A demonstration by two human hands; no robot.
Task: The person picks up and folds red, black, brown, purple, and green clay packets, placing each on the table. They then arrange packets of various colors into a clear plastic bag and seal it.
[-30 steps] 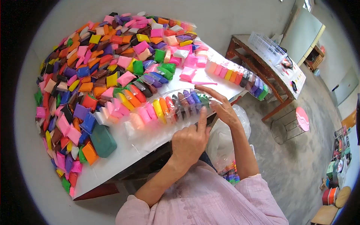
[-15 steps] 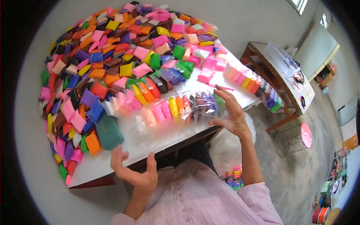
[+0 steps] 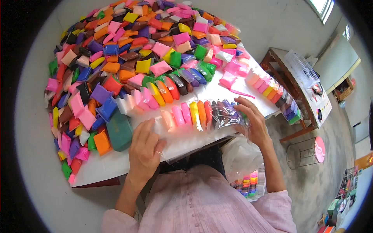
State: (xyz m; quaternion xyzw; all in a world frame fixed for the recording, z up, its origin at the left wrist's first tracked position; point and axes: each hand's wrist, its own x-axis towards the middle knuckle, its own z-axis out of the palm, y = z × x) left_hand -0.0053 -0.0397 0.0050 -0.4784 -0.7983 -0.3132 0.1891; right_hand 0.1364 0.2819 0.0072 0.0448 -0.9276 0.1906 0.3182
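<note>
A clear plastic bag (image 3: 222,123) lies along the table's front edge, with a row of small coloured packets (image 3: 195,115) inside, running from peach and pink through yellow, orange and red to black and purple. At its left end, my left hand (image 3: 143,151) has bent fingers and thumb on the loose plastic. Around the right end curl the fingers of my right hand (image 3: 254,124), thumb on the near side. Just behind is a similar row of packets (image 3: 163,91). Left of the bag, close to my left hand, sits a dark green box-like block (image 3: 119,131).
A large heap of coloured packets (image 3: 128,50) covers the back and left of the white table (image 3: 105,171). Another packed row (image 3: 274,93) and a pink stick-like tool (image 3: 243,93) lie to the right. Beyond stand a side table (image 3: 325,106) and a wire stool (image 3: 307,151).
My left hand has moved up to the bag's left end, its spread fingers drawing in. My right hand stays at the right end. The view has shifted slightly.
</note>
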